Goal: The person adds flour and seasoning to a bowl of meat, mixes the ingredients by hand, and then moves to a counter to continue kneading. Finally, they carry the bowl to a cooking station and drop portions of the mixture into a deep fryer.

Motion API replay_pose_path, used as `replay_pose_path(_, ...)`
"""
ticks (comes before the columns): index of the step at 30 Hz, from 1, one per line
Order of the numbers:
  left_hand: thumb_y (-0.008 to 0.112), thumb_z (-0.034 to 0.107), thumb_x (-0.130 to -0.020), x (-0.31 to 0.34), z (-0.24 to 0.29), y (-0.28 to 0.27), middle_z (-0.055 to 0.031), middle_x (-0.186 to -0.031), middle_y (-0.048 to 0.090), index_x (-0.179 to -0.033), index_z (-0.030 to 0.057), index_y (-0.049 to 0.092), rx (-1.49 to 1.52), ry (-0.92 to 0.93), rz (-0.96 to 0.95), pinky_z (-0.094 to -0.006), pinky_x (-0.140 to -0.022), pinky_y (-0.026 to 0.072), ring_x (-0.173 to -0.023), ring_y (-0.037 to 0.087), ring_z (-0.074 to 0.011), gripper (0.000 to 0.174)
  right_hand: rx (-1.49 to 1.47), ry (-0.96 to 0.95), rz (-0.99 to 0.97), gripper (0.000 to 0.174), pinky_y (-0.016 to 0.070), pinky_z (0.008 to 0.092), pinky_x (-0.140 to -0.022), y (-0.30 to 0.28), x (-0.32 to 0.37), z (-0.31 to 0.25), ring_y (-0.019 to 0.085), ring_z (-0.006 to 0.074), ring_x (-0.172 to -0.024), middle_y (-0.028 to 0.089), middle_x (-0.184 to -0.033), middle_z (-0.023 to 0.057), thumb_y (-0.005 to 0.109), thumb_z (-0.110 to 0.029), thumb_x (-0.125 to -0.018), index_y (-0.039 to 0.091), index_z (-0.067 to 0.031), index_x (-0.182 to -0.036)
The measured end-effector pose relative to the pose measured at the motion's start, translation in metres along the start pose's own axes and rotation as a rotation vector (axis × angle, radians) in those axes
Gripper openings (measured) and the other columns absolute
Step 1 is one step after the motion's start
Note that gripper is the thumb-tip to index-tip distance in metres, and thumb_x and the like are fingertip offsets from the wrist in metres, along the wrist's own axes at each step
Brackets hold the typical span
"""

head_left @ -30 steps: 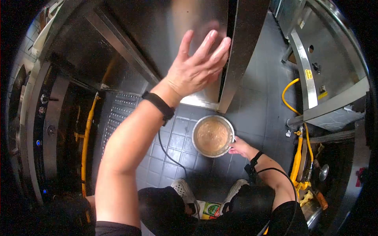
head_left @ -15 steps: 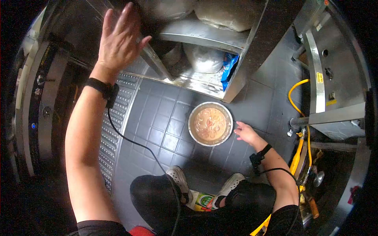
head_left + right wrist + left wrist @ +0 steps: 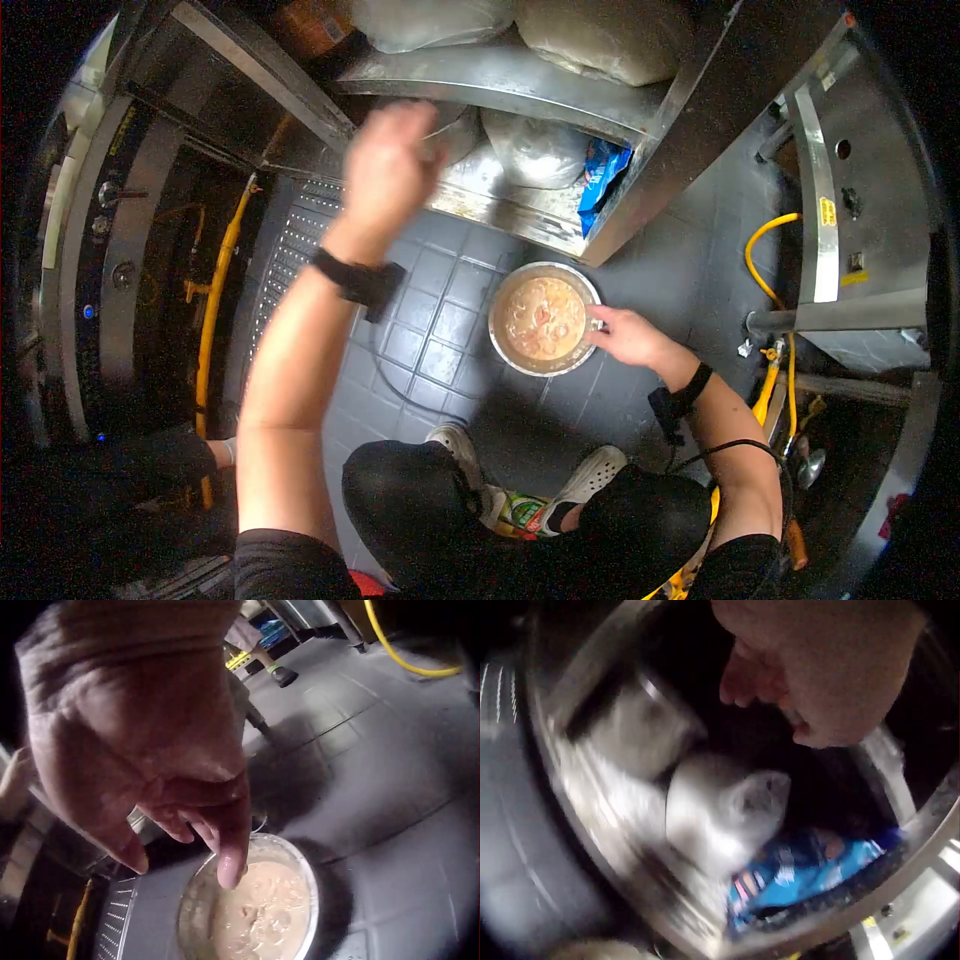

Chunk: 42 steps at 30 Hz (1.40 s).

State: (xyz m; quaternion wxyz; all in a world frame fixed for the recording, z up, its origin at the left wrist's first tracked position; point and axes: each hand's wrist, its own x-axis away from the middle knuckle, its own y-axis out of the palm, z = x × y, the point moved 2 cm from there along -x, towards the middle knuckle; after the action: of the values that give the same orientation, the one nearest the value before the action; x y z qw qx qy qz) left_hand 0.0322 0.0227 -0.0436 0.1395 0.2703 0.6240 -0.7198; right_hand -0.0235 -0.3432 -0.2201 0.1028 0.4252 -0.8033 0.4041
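Observation:
A round metal pot [image 3: 541,364] of pale brownish liquid with curled pieces in it stands on the dark tiled floor. My right hand [image 3: 637,337] is at its right side, fingertips at the rim by the small handle. In the right wrist view the index finger hangs nearly straight over the rim, with the thumb well apart. Blurred in the head view, my left hand [image 3: 390,170] is raised before an open steel cabinet [image 3: 480,80], its fingers loosely bent and holding nothing. Inside, a wrapped whitish bundle [image 3: 705,817] lies beside a blue printed packet [image 3: 802,874].
Large plastic-wrapped bundles [image 3: 600,40] lie on the cabinet's upper shelf. Yellow pipes run along the left [image 3: 222,290] and the right appliance. A studded metal strip [image 3: 290,240] borders the floor at left. My shoes [image 3: 592,487] stand close to the pot.
The steel cabinet front has opened, baring the shelves. My left hand went left, then came back right. My right hand let go of the pot, drew away, then returned to its rim.

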Motion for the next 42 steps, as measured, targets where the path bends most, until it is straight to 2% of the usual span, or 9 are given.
replay_pose_path(4, 0.076, 0.033, -0.085, 0.006, 0.042, 0.107, -0.0269, -0.125, 0.063, -0.128, -0.0068, 0.059, 0.358, -0.25, 0.016, -0.0421, -0.1, 0.0497, -0.113, 0.063, -0.0397, 0.061, 0.009, -0.106, -0.03, 0.057, 0.0494, 0.0467, -0.1, -0.001, -0.007, -0.046, 0.063, 0.0429, -0.113, 0.065, -0.121, 0.0279, 0.063, -0.031, -0.093, 0.052, 0.0006, -0.14)
replay_pose_path(9, 0.072, 0.02, -0.085, -0.03, 0.052, 0.153, -0.0272, -0.109, 0.069, -0.114, -0.0062, 0.066, 0.965, -0.553, -0.294, -0.0418, -0.09, 0.0525, -0.101, 0.066, -0.0424, 0.04, 0.045, -0.144, 0.052, 0.049, 0.0514, 0.0434, -0.097, -0.012, -0.007, -0.085, 0.065, 0.0403, -0.109, 0.066, -0.119, 0.027, 0.059, -0.019, -0.093, 0.054, -0.0005, -0.137)
replay_pose_path(11, 0.065, 0.01, -0.085, -0.023, 0.078, 0.146, -0.0239, -0.097, 0.071, -0.106, -0.0018, 0.07, 0.968, -0.293, -0.367, -0.0404, -0.083, 0.0537, -0.09, 0.067, -0.0408, 0.025, 0.003, -0.085, 0.07, 0.046, 0.0519, 0.0426, -0.096, -0.012, -0.007, -0.092, 0.065, 0.0394, -0.11, 0.065, -0.122, 0.026, 0.057, -0.012, -0.093, 0.055, -0.0003, -0.136)
replay_pose_path(13, 0.066, 0.006, -0.079, -0.004, 0.093, 0.141, -0.0202, -0.095, 0.07, -0.099, 0.0007, 0.07, 0.768, 0.105, -0.351, -0.0421, -0.083, 0.0529, -0.09, 0.066, -0.038, 0.021, -0.26, -0.441, 0.744, 0.046, 0.0498, 0.0418, -0.101, -0.018, 0.0, -0.102, 0.062, 0.0381, -0.117, 0.061, -0.13, 0.0241, 0.052, 0.002, -0.089, 0.055, 0.0021, -0.135)
replay_pose_path(14, 0.068, 0.005, -0.076, 0.008, 0.101, 0.137, -0.0173, -0.094, 0.069, -0.094, 0.0007, 0.069, 0.566, 0.292, -0.355, -0.0438, -0.083, 0.052, -0.091, 0.065, -0.0357, 0.019, -0.259, -0.444, 0.743, 0.046, 0.0498, 0.0418, -0.101, -0.021, -0.004, -0.109, 0.062, 0.0381, -0.117, 0.061, -0.13, 0.0241, 0.052, 0.002, -0.089, 0.055, 0.0021, -0.135)
replay_pose_path(18, 0.065, 0.017, -0.079, 0.062, 0.094, 0.128, -0.0168, -0.104, 0.068, -0.1, 0.0036, 0.066, 0.538, 0.255, -0.119, -0.0469, -0.098, 0.0443, -0.104, 0.061, -0.0348, 0.025, -0.172, -0.67, 0.892, 0.049, 0.0427, 0.0433, -0.11, -0.049, -0.032, -0.167, 0.055, 0.0401, -0.126, 0.055, -0.135, 0.0267, 0.049, 0.008, -0.086, 0.053, 0.006, -0.135)
replay_pose_path(20, 0.064, 0.011, -0.079, 0.068, 0.08, 0.113, -0.0161, -0.101, 0.067, -0.097, 0.0029, 0.066, 0.368, 0.211, -0.306, -0.0483, -0.094, 0.0441, -0.1, 0.061, -0.0348, 0.021, 0.015, -0.522, 0.976, 0.046, 0.0428, 0.0463, -0.109, -0.054, -0.07, -0.17, 0.055, 0.0432, -0.125, 0.055, -0.134, 0.0296, 0.051, 0.003, -0.088, 0.053, 0.0079, -0.133)
replay_pose_path(34, 0.064, 0.003, -0.069, 0.049, 0.057, 0.056, -0.0105, -0.083, 0.056, -0.077, 0.0058, 0.061, 0.253, 0.094, -0.136, -0.0418, -0.073, 0.048, -0.086, 0.056, -0.0307, 0.009, 0.324, 0.084, 0.667, 0.027, 0.0538, 0.0498, -0.09, -0.116, -0.201, -0.152, 0.068, 0.0447, -0.098, 0.069, -0.101, 0.028, 0.056, -0.008, -0.083, 0.072, 0.0016, -0.102)
replay_pose_path(42, 0.064, 0.004, -0.069, 0.082, 0.024, 0.064, -0.0097, -0.083, 0.054, -0.079, 0.0054, 0.06, 0.282, 0.012, -0.054, -0.0413, -0.073, 0.0485, -0.084, 0.054, -0.0302, 0.011, 0.606, 0.039, 0.455, 0.034, 0.0468, 0.0444, -0.104, -0.115, -0.271, -0.151, 0.063, 0.0395, -0.116, 0.063, -0.125, 0.0279, 0.059, -0.017, -0.089, 0.07, 0.002, -0.114)
